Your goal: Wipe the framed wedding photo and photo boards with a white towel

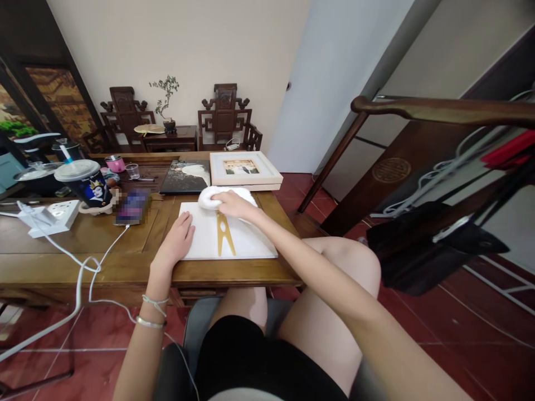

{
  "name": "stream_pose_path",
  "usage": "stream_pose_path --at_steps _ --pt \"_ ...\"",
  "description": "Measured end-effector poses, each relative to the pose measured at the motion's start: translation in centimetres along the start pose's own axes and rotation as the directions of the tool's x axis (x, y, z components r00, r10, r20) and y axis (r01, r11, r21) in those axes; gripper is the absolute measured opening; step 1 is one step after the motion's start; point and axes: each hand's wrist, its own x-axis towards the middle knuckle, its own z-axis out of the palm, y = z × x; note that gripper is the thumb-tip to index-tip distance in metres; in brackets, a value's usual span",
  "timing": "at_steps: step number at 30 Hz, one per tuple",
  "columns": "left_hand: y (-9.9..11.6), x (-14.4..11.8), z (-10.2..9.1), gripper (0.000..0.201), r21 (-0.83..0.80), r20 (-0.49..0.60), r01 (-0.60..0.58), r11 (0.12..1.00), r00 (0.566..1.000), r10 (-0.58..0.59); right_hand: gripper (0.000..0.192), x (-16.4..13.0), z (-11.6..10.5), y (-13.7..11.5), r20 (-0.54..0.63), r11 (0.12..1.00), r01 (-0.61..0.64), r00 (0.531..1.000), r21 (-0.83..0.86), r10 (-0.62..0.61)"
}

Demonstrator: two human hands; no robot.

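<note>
A flat white panel [202, 241], which looks like the back of a picture frame, lies on the table's front part. On its middle is a yellow-brown A-shaped piece [226, 238], its top end partly covered. My right hand [234, 204] is closed on a bunched white cloth [208, 197], pressed over the panel's far edge. Part of the cloth spreads out behind the hand. My left hand [179, 236] rests flat along the panel's left edge, fingers stretched out and holding nothing.
Behind the panel lie a light-framed picture [246, 170] and a dark picture [186, 176]. To the left are a phone [132, 207] on a charging cable, a lidded cup [86, 186] with a straw, and a white power strip [58, 216]. A wooden chair back [393, 167] rises on the right.
</note>
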Motion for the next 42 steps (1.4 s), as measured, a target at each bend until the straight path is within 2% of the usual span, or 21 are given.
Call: stream_pose_path --at_steps 4,7,10,13,17,21,27,30,33,37,42 --pt "0.0 0.0 0.0 0.051 0.017 0.01 0.004 1.0 1.0 -0.004 0.047 -4.3 -1.3 3.5 -0.067 0.996 -0.084 0.994 -0.04 0.081" --pt "0.0 0.0 0.0 0.052 0.024 0.013 0.007 1.0 1.0 -0.007 0.047 -8.0 -0.9 3.9 -0.063 0.992 -0.089 0.995 -0.088 0.083" --pt "0.0 0.0 0.1 0.05 0.015 -0.006 0.001 1.0 1.0 -0.001 0.045 -12.1 -0.4 2.3 -0.04 0.989 -0.013 0.999 -0.149 0.007" --pt "-0.1 0.0 0.2 0.051 0.008 -0.016 0.004 1.0 1.0 -0.004 0.042 -16.3 -0.9 -0.3 0.013 0.988 0.056 0.998 -0.145 -0.055" --pt "-0.1 0.0 0.2 0.053 0.017 -0.005 0.016 1.0 1.0 -0.016 0.038 -19.6 -2.1 -2.7 0.099 0.992 0.099 0.991 -0.079 -0.091" --pt "0.1 0.1 0.1 0.056 0.032 0.009 0.02 0.999 1.0 -0.02 0.04 -18.8 -2.0 -1.8 0.081 0.993 0.09 0.993 -0.078 -0.084" --pt "0.1 0.0 0.0 0.052 0.011 -0.001 0.015 1.0 1.0 -0.015 0.048 -11.7 -0.4 3.0 -0.016 0.984 0.084 0.996 -0.155 -0.088" --pt "0.2 0.0 -0.1 0.052 0.004 0.003 0.023 1.0 1.0 -0.023 0.047 -8.2 -0.1 4.9 -0.053 0.981 0.066 0.996 -0.184 -0.077" --pt "0.2 0.0 0.0 0.051 0.003 0.002 0.021 1.0 1.0 -0.021 0.044 -6.6 0.0 5.7 -0.065 0.98 0.052 0.996 -0.191 -0.065" --pt "0.1 0.0 0.1 0.049 0.01 -0.009 0.011 1.0 1.0 -0.011 0.046 -8.6 0.4 4.7 -0.067 0.981 0.067 0.995 -0.184 -0.08" --pt "0.1 0.0 0.2 0.052 0.01 0.001 0.024 1.0 1.0 -0.024 0.042 -15.1 -0.1 1.1 0.009 0.985 0.104 0.995 -0.135 -0.104"
